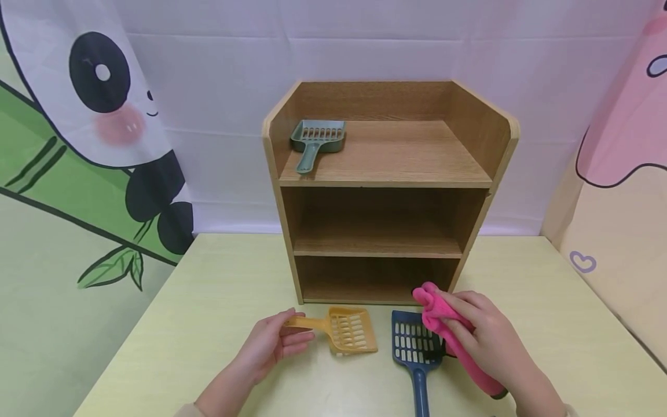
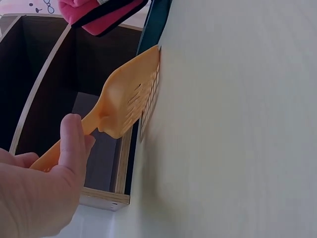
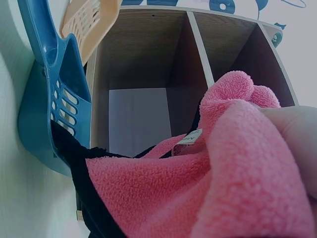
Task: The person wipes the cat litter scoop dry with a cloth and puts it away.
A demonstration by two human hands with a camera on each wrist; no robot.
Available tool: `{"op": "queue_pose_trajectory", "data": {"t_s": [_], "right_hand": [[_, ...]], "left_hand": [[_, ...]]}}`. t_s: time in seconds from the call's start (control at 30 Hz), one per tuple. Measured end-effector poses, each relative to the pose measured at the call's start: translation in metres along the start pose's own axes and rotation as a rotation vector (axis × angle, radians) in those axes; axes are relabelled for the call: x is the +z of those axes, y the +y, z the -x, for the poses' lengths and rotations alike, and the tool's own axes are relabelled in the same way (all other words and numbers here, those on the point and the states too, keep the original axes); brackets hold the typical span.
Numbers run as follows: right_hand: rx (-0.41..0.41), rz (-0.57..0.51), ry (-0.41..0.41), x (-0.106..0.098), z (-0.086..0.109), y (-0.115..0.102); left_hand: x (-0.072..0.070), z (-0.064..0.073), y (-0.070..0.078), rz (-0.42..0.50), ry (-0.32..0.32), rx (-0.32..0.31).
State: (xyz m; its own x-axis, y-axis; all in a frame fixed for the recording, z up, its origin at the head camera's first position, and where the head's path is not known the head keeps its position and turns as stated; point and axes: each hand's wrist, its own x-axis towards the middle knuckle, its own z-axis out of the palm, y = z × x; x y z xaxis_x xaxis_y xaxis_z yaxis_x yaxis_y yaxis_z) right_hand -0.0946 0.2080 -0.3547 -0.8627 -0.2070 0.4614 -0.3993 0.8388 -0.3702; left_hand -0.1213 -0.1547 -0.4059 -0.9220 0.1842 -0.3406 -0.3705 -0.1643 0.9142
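Right wrist showed the tag (image 3: 188, 141) on the cloth (image 3: 242, 178), unseen in head; right grip (image 1: 484, 339) pinched cloth, left grip (image 1: 270, 347) pinched yellow scoop (image 1: 332, 328), at blue scoop's (image 1: 417, 365) nine o'clock.

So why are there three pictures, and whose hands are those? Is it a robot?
No robot here: these are a person's own two bare hands. The wide picture comes from a camera worn on the head, looking forward and down. The other two come from little cameras on the left and right wrists, so things look close and tilted.

The left hand holds a yellow scoop by its handle. The right hand grips a pink cloth with black edging. A blue scoop lies on the table, and a wooden shelf stands behind. On its top sits a grey-green scoop.
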Motion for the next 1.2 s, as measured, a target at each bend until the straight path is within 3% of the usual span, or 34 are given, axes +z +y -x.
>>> {"op": "queue_pose_trajectory", "data": {"t_s": [0.17, 0.33, 0.5, 0.67, 0.87, 1.2], "right_hand": [[0.022, -0.007, -0.021, 0.0, 0.001, 0.0], [-0.008, -0.009, 0.007, 0.002, 0.002, 0.002], [0.001, -0.014, -0.002, 0.002, 0.002, 0.002], [0.045, -0.145, -0.017, 0.004, 0.002, 0.002], [0.085, -0.309, 0.031, 0.006, 0.001, -0.001], [0.162, -0.402, 0.055, 0.009, -0.01, -0.007]], "left_hand": [[0.001, -0.002, 0.001, 0.012, 0.012, 0.012], [0.002, -0.001, 0.003, 0.033, 0.027, 0.028], [0.002, 0.004, 0.009, 0.064, 0.011, 0.038], [0.005, 0.008, 0.015, 0.084, -0.004, 0.047], [0.011, 0.014, 0.022, 0.101, -0.05, 0.066], [0.028, 0.023, 0.033, 0.14, -0.16, 0.097]]}}
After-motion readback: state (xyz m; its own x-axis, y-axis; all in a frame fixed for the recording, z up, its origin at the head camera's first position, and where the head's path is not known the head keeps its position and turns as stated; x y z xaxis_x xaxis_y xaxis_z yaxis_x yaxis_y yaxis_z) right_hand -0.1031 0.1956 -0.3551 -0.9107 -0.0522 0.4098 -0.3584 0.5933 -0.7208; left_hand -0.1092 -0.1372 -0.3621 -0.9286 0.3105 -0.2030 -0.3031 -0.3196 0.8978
